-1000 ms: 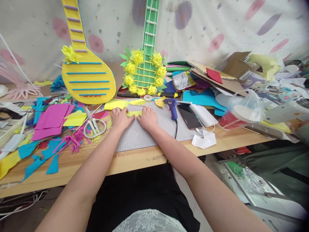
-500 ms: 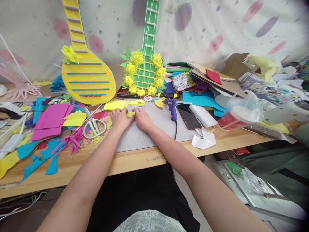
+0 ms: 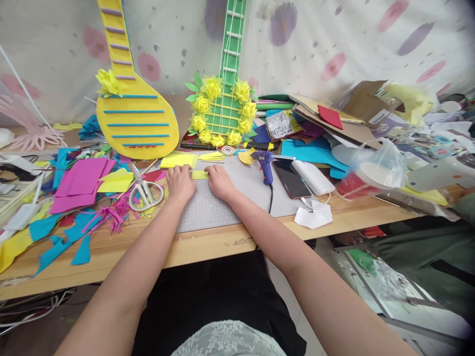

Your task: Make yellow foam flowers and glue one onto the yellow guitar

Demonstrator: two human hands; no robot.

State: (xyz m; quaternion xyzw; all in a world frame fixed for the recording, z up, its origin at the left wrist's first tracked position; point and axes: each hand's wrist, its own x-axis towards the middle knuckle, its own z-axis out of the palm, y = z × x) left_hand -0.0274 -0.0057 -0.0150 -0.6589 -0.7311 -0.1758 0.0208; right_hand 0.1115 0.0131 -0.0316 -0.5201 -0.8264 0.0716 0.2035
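Note:
A small yellow paper strip (image 3: 200, 175) lies flat on the grey cutting mat (image 3: 208, 207), stretched between my two hands. My left hand (image 3: 180, 184) grips its left end with bent fingers. At the other end, my right hand (image 3: 220, 182) pinches the strip between thumb and curled fingers. Yellow paper sheets (image 3: 178, 159) rest just beyond my left hand. To the left of it lie white-handled scissors (image 3: 145, 194). A purple glue gun (image 3: 265, 168) sits on the mat to the right of my right hand.
A yellow paper lute (image 3: 137, 118) and a green one with yellow flowers (image 3: 222, 111) stand against the wall. Coloured paper scraps (image 3: 79, 185) cover the left side. On the right are a phone (image 3: 291, 179), a bagged cup (image 3: 371, 178) and piled cardboard (image 3: 334, 121).
My left hand has slid a little to the left, away from my right hand, so more of the yellow strip shows between them. The right hand has hardly moved.

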